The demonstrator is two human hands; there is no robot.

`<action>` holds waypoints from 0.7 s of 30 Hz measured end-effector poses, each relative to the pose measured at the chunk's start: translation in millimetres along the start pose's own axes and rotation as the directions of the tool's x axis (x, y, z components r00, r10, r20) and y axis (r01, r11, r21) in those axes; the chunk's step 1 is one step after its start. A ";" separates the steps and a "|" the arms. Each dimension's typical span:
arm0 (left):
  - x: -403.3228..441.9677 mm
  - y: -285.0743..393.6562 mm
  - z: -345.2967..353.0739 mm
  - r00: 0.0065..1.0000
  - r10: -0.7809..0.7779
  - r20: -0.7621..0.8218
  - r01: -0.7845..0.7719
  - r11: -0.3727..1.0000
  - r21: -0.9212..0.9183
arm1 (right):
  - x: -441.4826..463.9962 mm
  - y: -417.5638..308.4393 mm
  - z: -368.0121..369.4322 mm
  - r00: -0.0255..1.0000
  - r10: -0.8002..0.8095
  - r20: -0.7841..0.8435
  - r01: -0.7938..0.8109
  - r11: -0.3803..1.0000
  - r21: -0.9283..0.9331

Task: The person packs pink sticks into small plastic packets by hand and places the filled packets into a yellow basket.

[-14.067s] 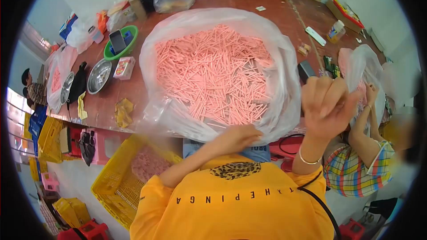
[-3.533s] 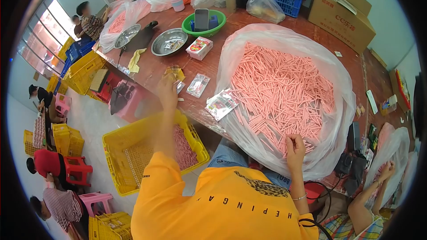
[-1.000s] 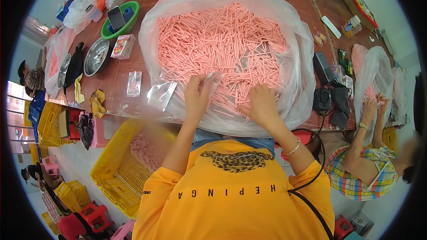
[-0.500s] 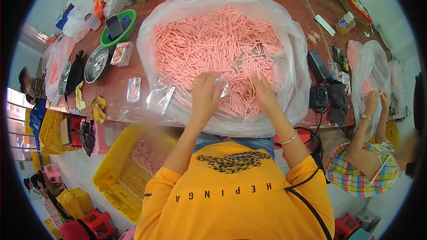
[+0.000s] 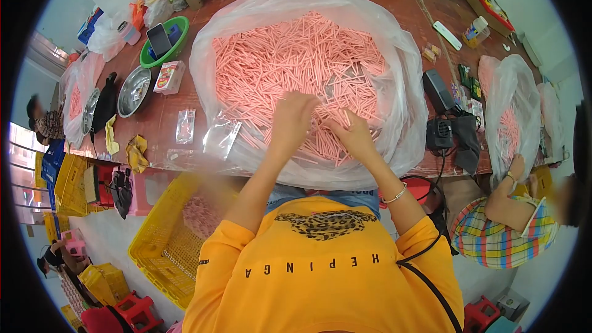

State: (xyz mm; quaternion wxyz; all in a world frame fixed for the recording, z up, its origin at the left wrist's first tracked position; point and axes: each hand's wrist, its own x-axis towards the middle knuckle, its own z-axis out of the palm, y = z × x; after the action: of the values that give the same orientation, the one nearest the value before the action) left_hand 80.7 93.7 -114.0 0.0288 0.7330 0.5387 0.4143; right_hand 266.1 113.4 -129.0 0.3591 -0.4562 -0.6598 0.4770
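Above the pink sticks point(image 5: 265, 80), inside the open bag point(image 5: 404, 74), the two hands have drawn closer than half a second ago, and their fingers now nearly meet. The left hand point(image 5: 292, 122) bends over the near part of the heap, its fingers bunched; the right hand point(image 5: 357, 140) is just beside it, thumb and forefinger at the sticks. The clear wrap that showed at the left fingertips is now hidden, so whether that hand grips it cannot be told, nor whether the right pinches a stick. With both hands at one spot, the work seems to centre on the sticks between them. One packet point(image 5: 185, 126) has stayed flat on the table point(image 5: 163, 111), another point(image 5: 223, 139) at the bag's left edge. Farther left are a box point(image 5: 168, 78), a bowl point(image 5: 134, 90) and a green basin point(image 5: 148, 61) with a phone point(image 5: 159, 40) in it; a yellow crate point(image 5: 154, 250) is below, beside the table. At the right, a co-worker's hand point(image 5: 517, 167) has dropped lower, near a second bag point(image 5: 527, 98)
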 end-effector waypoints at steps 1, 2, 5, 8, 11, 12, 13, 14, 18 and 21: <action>3.7 -3.2 -3.8 0.998 -0.023 -0.064 0.027 0.998 0.060 | -1.9 -7.3 -1.3 0.998 0.055 -0.039 -0.050 0.991 0.123; 6.3 -3.2 -6.2 0.991 -0.042 -0.130 0.058 0.991 0.118 | -3.0 -10.7 -2.6 0.991 0.115 -0.069 -0.094 0.965 0.246; 2.1 8.3 -7.1 0.986 -0.050 -0.162 0.051 0.999 0.004 | 4.4 11.9 -5.7 0.998 0.011 -0.068 0.005 0.975 0.224; -6.3 21.4 -5.1 0.993 -0.034 -0.109 0.020 0.993 -0.119 | 1.6 24.9 3.1 0.933 -0.353 -0.071 0.333 0.920 -0.207; -6.6 38.5 -1.0 0.997 -0.016 -0.071 0.007 0.991 -0.132 | -2.5 32.6 11.4 0.927 -0.371 -0.052 0.363 0.925 -0.114; -5.8 43.0 0.2 0.998 -0.009 -0.057 0.002 0.992 -0.126 | -4.4 30.7 12.9 0.927 -0.375 -0.032 0.365 0.916 -0.166; -4.8 45.3 4.0 1.000 -0.020 0.014 0.021 0.996 -0.087 | -4.8 26.3 12.7 0.924 -0.381 -0.015 0.369 0.903 -0.220; -4.7 47.1 8.8 0.996 -0.033 0.084 0.038 0.998 -0.048 | -5.1 23.7 12.6 0.923 -0.386 0.004 0.372 0.887 -0.273; 2.9 32.6 21.3 0.995 -0.086 0.047 0.094 0.973 -0.210 | -1.0 26.9 11.2 0.875 -0.484 0.006 0.469 0.847 -0.251; 9.1 21.6 12.5 0.990 -0.112 -0.082 0.092 0.973 -0.213 | -2.6 17.5 -3.4 0.925 -0.373 -0.067 0.360 0.920 -0.153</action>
State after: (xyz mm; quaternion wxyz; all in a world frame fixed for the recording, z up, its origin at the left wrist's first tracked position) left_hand 105.9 97.2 -106.4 0.1014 0.6772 0.5300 0.5003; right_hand 274.6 114.2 -144.8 0.4407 -0.3705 -0.7471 0.3321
